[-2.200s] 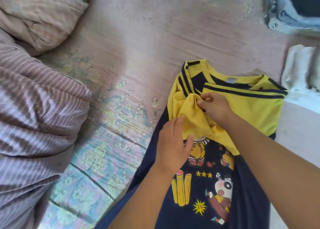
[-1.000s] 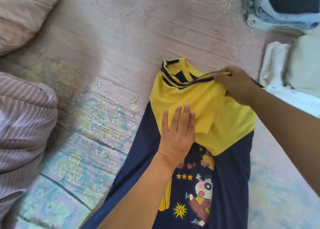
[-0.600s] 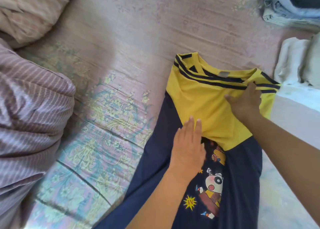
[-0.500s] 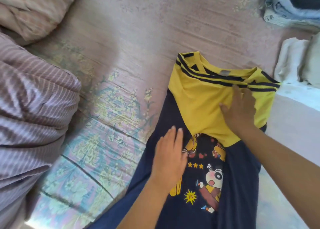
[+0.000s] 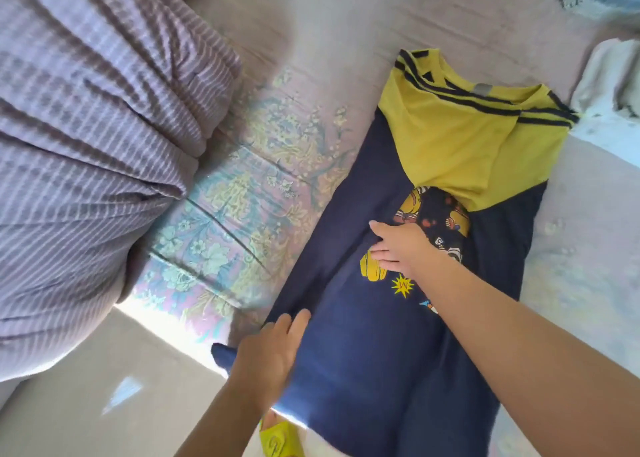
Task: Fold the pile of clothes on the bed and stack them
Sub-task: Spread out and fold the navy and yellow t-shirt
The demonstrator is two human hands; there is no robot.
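Both hands have slid down from the folded yellow sleeves. The left hand (image 5: 273, 349) lies flat at the navy and yellow T-shirt (image 5: 398, 335)'s lower-left edge; the right hand (image 5: 401, 248), fingers straight, smooths its centre-frame print. A lengthwise fold likely follows.

two bare forearms, no sleeves in view, left hand (image 5: 268, 347), right hand (image 5: 401, 248), no rings/watch

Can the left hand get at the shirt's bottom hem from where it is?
Probably yes. The left hand lies flat on the shirt near its lower left edge, and nothing lies between it and the hem; the right hand rests higher up.
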